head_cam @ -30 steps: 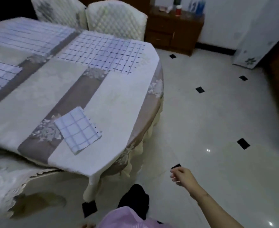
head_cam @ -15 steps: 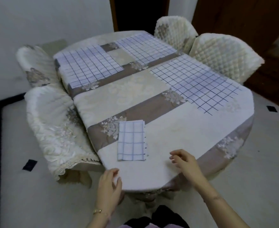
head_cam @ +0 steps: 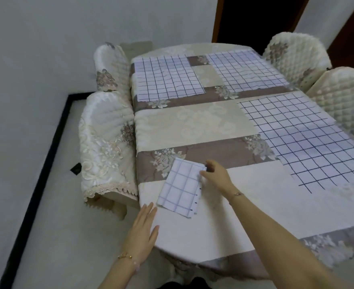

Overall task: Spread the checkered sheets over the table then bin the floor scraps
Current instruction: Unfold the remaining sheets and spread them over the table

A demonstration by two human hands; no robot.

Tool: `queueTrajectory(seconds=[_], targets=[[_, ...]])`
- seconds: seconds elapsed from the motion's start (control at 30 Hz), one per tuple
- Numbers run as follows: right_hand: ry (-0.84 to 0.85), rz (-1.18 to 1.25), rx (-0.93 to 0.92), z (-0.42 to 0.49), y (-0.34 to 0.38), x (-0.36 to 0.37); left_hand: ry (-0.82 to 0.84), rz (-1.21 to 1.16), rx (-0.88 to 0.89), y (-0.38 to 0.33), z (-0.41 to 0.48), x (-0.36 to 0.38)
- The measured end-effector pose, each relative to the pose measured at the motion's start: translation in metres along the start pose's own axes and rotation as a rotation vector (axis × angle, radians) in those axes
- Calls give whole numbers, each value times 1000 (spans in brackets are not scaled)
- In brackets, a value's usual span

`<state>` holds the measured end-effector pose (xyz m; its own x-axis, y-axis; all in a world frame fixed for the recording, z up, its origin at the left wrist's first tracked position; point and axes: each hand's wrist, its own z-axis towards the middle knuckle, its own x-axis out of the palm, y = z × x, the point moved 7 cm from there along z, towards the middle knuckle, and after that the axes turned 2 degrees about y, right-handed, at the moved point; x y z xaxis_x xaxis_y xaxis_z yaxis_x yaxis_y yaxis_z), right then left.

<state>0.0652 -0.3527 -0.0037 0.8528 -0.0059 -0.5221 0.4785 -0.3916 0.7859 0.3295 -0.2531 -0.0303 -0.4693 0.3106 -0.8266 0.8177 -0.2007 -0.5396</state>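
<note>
Head view matches mine: the long counter in cream-and-taupe brocade cloth [head_cam: 255, 205] carries three large white fabric sheets with dark grid lines [head_cam: 309, 140], laid flat across its far half.

And the fourth?

That small folded blue-checked fabric sheet [head_cam: 180, 188] lies near the front left edge. The right hand [head_cam: 215, 176] pinches its far right corner. The left hand [head_cam: 143, 228] lies flat beside its near corner, gripping nothing.

How best to open it?

I'd pin the near corner with that palm, lift one layer only, and draw it across the bare front patch.
</note>
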Motion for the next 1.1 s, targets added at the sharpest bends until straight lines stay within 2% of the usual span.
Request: queueTrajectory(seconds=[0.13,0.3,0.4,0.53,0.63,0.73,0.87,1.1], targets=[[6,-199,-109,28,8,7,-34,29,-16,-4,1,-2],[25,-252,-69,36,-2,14,-40,24,-78,-4,0,3],[36,-112,-37,27,-8,8,-36,41,-81,-4,0,3],[24,314,68,-5,-19,-14,-36,11,-97,-7,2,-7],[-19,546,92,-40,-18,-33,-116,-56,-102,-26,5,-25],[-33,640,71,-73,-6,-39,-211,-109,29,-74,11,-42],[-5,721,22,-112,17,-33,-196,-283,181,-143,21,-51],[250,872,-65,-140,39,-15,-131,-532,178,-172,24,-51]])
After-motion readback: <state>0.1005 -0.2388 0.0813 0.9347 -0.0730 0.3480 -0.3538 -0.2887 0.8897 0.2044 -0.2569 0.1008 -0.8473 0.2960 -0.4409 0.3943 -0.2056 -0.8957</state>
